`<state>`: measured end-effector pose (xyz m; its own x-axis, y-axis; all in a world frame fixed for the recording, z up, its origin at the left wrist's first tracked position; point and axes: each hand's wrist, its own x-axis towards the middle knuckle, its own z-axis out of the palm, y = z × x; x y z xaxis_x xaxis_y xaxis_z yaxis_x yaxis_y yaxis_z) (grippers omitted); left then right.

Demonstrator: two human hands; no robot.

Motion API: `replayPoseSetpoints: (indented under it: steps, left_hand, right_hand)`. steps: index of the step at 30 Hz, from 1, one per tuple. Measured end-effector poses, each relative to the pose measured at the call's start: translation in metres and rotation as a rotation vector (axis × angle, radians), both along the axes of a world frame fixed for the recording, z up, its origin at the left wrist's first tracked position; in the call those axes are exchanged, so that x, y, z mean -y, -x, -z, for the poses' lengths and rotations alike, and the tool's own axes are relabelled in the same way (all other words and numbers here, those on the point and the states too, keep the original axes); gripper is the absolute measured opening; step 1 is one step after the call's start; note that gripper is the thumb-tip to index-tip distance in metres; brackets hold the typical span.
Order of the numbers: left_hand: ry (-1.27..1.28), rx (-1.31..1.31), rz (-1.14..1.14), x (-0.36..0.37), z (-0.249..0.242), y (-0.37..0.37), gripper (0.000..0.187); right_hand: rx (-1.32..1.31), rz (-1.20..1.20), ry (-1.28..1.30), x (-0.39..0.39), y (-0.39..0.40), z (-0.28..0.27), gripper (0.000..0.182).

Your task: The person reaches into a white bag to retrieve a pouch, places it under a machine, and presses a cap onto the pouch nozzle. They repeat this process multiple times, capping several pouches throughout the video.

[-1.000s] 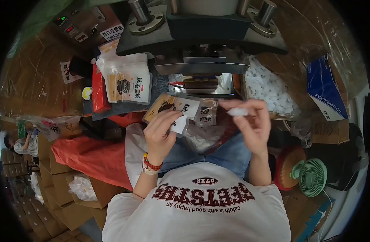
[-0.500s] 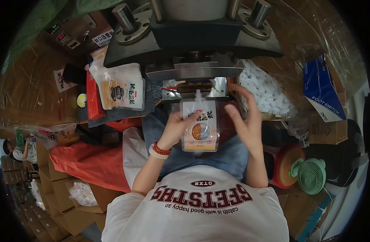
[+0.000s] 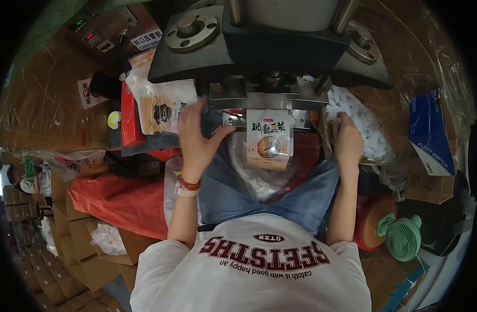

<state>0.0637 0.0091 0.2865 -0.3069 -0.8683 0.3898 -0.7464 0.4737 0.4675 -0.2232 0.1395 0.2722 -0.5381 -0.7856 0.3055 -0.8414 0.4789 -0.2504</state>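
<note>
A printed pouch hangs at the front of the press, with its top end at the metal jaw. Neither hand touches it. My left hand is raised to its left, thumb and fingers spread and nothing in them. Beside that hand lies a stack of similar pouches, partly covered by my fingers. My right hand is at the near edge of a heap of small white plastic pieces. Its fingers are bent together; whatever they pinch is too small to make out.
The press body overhangs the work spot. A control box stands at the back left, and a blue foot-switch carton at the right. Below it are a green fan and a red round stool. Another person is at far left.
My left hand has let go of the pouch and moved left toward the stack. The pouch now hangs at the jaw. My right hand has moved to the white pieces. The view has shifted slightly.
</note>
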Motion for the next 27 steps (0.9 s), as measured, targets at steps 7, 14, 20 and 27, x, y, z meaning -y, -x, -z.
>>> replayPoseSetpoints:
  steps: [7, 14, 20, 27]
  left_hand:
    - [0.097, 0.303, 0.219, -0.001, 0.046, -0.111, 0.036]
    - [-0.046, -0.374, 0.222, -0.042, 0.013, -0.056, 0.023]
    - [0.161, -0.206, 0.464, -0.070, -0.017, -0.013, 0.041]
    - [-0.080, -0.141, 0.580, -0.073, -0.022, 0.000, 0.024]
  right_hand:
    - [-0.051, -0.040, -0.033, -0.006, 0.009, -0.004, 0.025]
    - [0.765, -0.264, 0.521, -0.029, -0.033, -0.055, 0.014]
    - [0.513, -0.943, 0.415, -0.020, -0.097, -0.048, 0.031]
    - [0.021, -0.951, 0.086, -0.030, -0.083, -0.072, 0.042]
